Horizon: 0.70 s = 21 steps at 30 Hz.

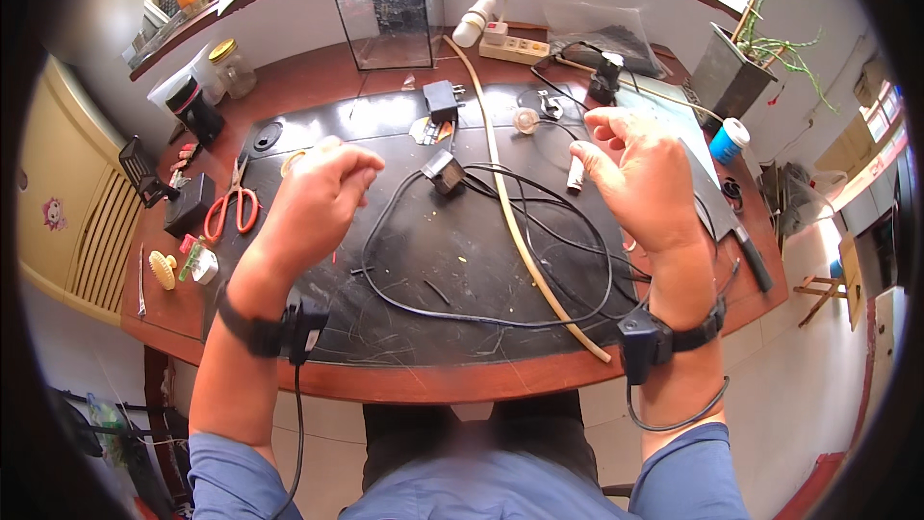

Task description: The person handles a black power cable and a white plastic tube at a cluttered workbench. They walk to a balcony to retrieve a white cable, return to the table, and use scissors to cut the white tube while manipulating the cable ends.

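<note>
My left hand (322, 195) hovers over the left part of the black mat (414, 342), its fingers curled in and nothing seen in them. Over the mat's right side is my right hand (643, 169), thumb and fingers apart, holding nothing. Between them lies a looped black cable (385, 248). A black block-shaped connector (444, 173) rests at the loop's top, and a black power adapter (442, 101) with prongs is just beyond it. A beige tube (507, 207) crosses the mat lengthwise. Close to my right fingers is a small white cylinder (576, 174).
Red-handled scissors (233, 207) and a black box (190, 204) lie left. A cleaver (746, 246) lies right, near a blue-and-white bottle (730, 140). At the back stand a glass tank (390, 14), a power strip (515, 48) and a potted plant (727, 72).
</note>
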{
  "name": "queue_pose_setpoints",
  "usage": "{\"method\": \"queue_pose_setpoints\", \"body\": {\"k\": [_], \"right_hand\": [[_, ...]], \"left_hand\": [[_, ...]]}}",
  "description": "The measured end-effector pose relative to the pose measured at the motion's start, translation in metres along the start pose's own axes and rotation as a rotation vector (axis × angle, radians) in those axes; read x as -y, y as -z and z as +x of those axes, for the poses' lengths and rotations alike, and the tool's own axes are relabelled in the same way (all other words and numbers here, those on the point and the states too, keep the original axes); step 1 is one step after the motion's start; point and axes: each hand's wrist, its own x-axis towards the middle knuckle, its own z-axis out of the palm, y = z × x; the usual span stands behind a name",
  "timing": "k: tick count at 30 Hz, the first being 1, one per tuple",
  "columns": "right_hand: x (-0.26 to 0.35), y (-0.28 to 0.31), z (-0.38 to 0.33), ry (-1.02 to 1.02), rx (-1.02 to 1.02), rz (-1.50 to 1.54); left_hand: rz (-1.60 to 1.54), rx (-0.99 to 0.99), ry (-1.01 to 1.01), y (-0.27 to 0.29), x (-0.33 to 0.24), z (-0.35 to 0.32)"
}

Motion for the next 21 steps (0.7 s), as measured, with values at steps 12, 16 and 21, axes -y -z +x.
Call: {"method": "queue_pose_setpoints", "body": {"k": [12, 16, 21], "right_hand": [[0.042, 0.086, -0.133, -0.008, 0.541, -0.074], [0.039, 0.066, -0.157, 0.007, 0.474, -0.072], [0.044, 0.059, -0.161, -0.018, 0.347, 0.045]], "left_hand": [[-0.698, 0.168, 0.235, -0.033, -0.063, -0.104], [-0.701, 0.184, 0.173, -0.057, -0.07, -0.121], [-0.597, 0.156, 0.071, -0.075, -0.066, -0.134]]}}
